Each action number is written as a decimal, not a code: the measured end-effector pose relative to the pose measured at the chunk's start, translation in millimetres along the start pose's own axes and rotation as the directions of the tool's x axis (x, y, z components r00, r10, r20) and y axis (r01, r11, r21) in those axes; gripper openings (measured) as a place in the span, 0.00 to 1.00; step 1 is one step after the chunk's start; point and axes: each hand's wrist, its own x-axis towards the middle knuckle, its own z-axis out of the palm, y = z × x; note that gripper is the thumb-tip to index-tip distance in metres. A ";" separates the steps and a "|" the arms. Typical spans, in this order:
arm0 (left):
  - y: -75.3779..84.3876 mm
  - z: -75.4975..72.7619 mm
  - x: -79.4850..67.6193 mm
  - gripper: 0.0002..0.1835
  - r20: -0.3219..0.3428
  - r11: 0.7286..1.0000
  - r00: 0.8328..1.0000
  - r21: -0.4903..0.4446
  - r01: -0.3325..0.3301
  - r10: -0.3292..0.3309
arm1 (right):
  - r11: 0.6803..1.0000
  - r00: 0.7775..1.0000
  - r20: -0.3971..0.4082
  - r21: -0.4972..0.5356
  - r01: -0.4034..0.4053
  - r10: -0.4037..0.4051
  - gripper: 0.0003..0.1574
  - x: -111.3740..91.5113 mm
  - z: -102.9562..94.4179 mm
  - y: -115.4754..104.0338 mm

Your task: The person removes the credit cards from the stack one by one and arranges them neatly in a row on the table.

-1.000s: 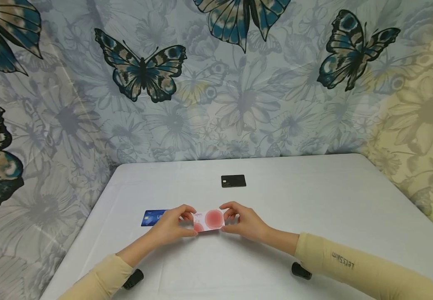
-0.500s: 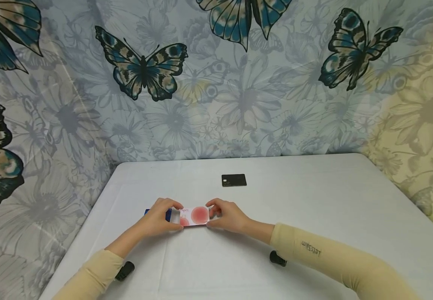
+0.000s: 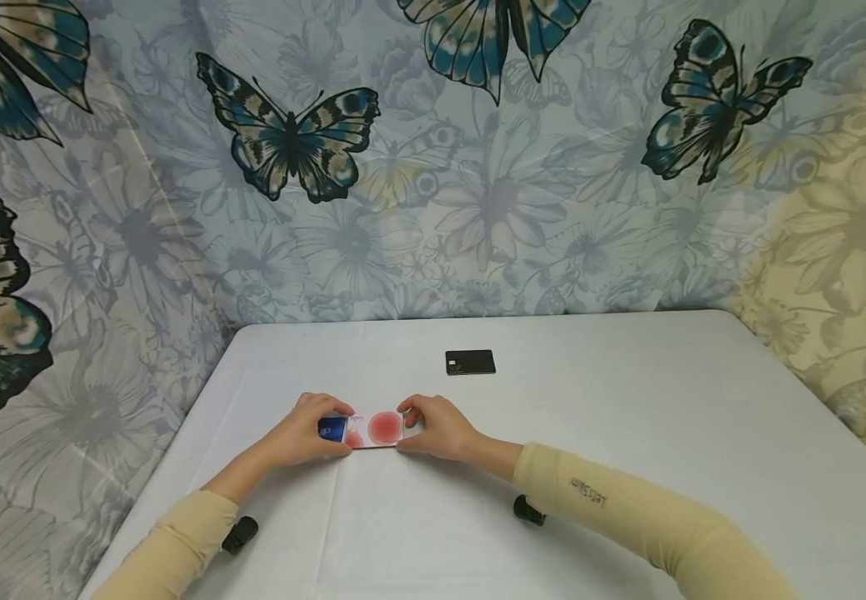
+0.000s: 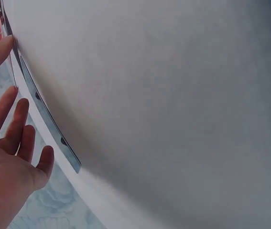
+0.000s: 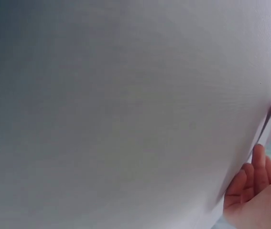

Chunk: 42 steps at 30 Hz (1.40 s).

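Note:
A white card with pink circles [image 3: 383, 427] is pinched at its two short ends by both hands, low over the table. My left hand [image 3: 301, 433] grips its left end with thumb and finger, my right hand [image 3: 442, 431] its right end. Part of a blue card [image 3: 332, 429] shows between the left thumb and forefinger, beside the pink card's left end; the rest is hidden. In the left wrist view a card [image 4: 54, 126] lies edge-on on the table beneath the fingers. Whether the two cards touch I cannot tell.
A black card [image 3: 470, 362] marked VIP lies farther back on the white table [image 3: 590, 400]. Butterfly-patterned cloth [image 3: 478, 208] hangs behind and beside it. A black wrist device [image 3: 240, 535] sits under the left forearm, another black device [image 3: 528, 510] under the right.
Both hands have carried the pink-circled card to the left, toward the blue card. The left hand now covers the blue card's left part. The black card stays put.

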 end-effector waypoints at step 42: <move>-4.8 0.4 -2.0 0.26 0.043 0.998 0.998 -0.035 0.056 -0.055 | 0.999 0.999 0.033 -0.033 0.005 -0.004 0.28 3.4 0.7 0.3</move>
